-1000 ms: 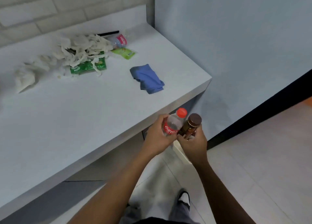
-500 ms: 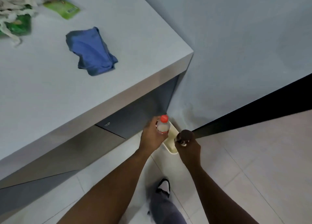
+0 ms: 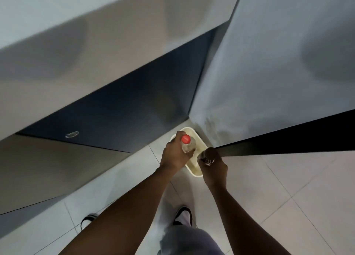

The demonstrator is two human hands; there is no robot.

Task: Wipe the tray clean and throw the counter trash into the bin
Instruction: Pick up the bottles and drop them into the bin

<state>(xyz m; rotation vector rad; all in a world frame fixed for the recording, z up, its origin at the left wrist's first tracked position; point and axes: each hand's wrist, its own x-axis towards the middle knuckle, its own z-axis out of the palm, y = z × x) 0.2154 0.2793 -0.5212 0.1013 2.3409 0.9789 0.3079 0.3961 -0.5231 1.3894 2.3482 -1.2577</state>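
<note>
Two items of counter trash, held over the cream bin [image 3: 196, 173] on the floor: clear red-capped bottle [image 3: 187, 143], left hand [image 3: 175, 154] fingers wrapped round its body; brown-capped bottle [image 3: 208, 155], right hand [image 3: 213, 167] likewise; both probably light, rigid, slippery, so you grip mid-body.

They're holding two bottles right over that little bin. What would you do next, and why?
Probably let both go. The left hand holds the red-capped bottle and the right hand the brown-capped bottle, both directly above the open cream bin on the floor, so they should drop inside.
</note>
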